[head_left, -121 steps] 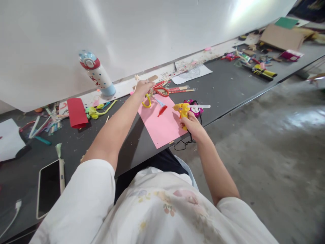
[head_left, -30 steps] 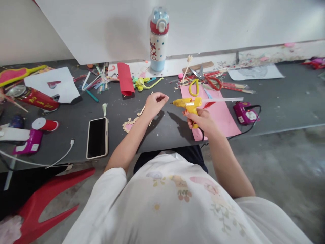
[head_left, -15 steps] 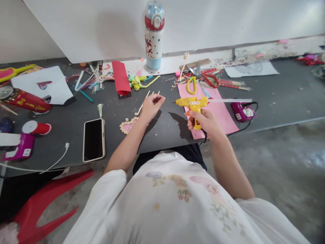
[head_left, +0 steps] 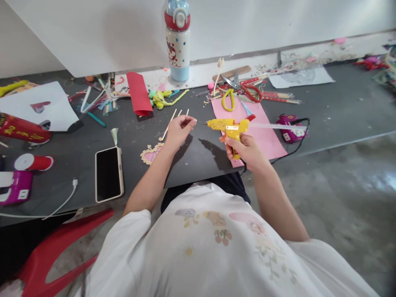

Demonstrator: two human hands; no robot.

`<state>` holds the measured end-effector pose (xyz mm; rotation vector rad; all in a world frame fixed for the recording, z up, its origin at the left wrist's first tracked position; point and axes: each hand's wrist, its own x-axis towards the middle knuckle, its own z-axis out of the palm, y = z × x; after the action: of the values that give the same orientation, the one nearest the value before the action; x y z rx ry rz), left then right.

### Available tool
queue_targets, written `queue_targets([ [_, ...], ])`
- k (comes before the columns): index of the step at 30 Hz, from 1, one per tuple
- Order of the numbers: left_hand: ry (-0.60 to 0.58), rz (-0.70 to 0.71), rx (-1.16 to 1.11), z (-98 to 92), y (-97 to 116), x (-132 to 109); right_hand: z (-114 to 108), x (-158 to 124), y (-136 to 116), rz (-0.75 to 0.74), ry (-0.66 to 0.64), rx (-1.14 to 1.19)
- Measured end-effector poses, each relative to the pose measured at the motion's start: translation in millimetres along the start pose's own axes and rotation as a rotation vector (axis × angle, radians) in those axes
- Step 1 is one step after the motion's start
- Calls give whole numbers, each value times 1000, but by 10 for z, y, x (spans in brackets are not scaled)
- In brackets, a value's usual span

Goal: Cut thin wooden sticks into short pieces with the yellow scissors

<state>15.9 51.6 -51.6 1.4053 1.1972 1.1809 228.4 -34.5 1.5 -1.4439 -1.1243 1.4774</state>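
Note:
My right hand (head_left: 244,149) grips a yellow glue gun (head_left: 230,127) by its handle, and a clear glue stick (head_left: 272,126) juts from its back. The nozzle points left at my left hand (head_left: 180,131), whose thumb and fingertips are pinched together a short way from the tip. What that pinch holds is too small to make out. Thin wooden sticks (head_left: 169,123) lie just behind my left hand. Beside my left forearm is a pink heart-shaped piece (head_left: 149,154) edged with small pale bits, partly covered by the arm.
Pink paper (head_left: 269,142) lies under the glue gun, with scissors (head_left: 229,100) at its back edge. A bottle (head_left: 178,45) stands at the back. Left are a phone (head_left: 108,174), a red can (head_left: 23,128), a thread spool (head_left: 34,162) and folded red paper (head_left: 139,94).
The whole view has shifted a little, so the table things appear farther left. The glue gun's nozzle is slightly nearer my left fingertips. Both grips look the same.

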Motion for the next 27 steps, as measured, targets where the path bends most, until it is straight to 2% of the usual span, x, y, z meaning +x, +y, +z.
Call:
queue_targets([
  [6, -20, 6, -76, 23, 83, -40, 23, -62, -28, -31, 29, -11],
  [13, -29, 62, -93, 49, 105, -78, 5, -132, -58, -59, -18, 16],
  [18, -3, 215, 57, 51, 75, -99, -46, -144, -11, -57, -17, 63],
  [22, 48, 337, 219, 40, 146, -144, -76, -155, 22, -76, -40, 108],
  [27, 105, 459, 312, 31, 236, -191, -77, -166, 53, -54, -60, 144],
])
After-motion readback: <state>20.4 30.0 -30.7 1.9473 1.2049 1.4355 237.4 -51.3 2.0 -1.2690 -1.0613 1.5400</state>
